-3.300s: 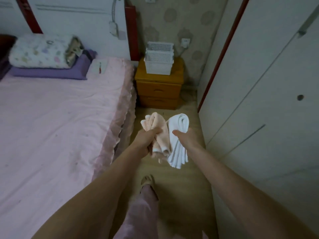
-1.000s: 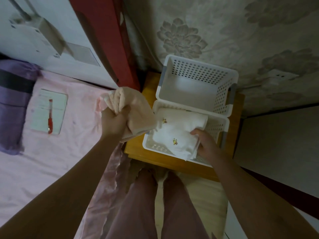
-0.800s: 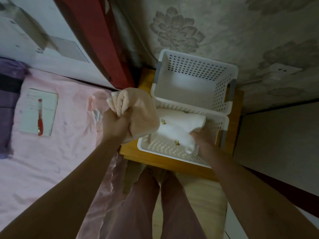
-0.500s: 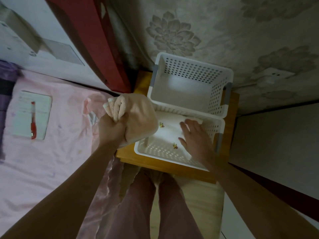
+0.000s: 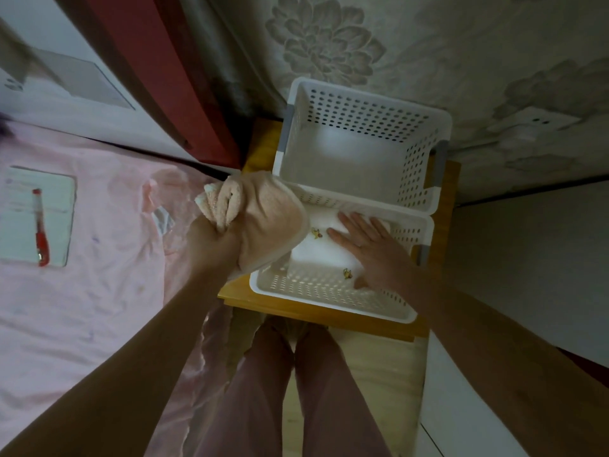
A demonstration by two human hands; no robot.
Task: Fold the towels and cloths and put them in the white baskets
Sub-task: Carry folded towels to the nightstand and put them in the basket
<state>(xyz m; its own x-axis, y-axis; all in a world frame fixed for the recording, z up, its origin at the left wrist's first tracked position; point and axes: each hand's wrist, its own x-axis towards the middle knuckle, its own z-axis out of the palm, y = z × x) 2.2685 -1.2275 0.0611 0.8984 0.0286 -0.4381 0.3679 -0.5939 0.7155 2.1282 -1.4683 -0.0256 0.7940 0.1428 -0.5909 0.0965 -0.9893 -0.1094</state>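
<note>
On the wooden bedside cabinet [image 5: 293, 305]: right hand [image 5: 369, 249] lay flat on folded white towel [image 5: 316, 249] in near white perforated basket [image 5: 329, 291].
Left hand [image 5: 211, 242] gripped bunched peach towel [image 5: 263, 219]; loosely bunched, it risked unfolding when lowered.

A red pen [image 5: 40, 227] lies on a notepad [image 5: 38, 216] on the pink bed [image 5: 99, 291].

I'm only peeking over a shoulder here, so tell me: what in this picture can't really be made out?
- White towel: partly covered by the right hand and the pink towel, so its fold count is hidden in the head view.
- Near basket: its left end sits behind the pink towel held by the left hand.
- Paper on the bed: writing too small and blurred.
- Nightstand: mostly under the baskets.
</note>
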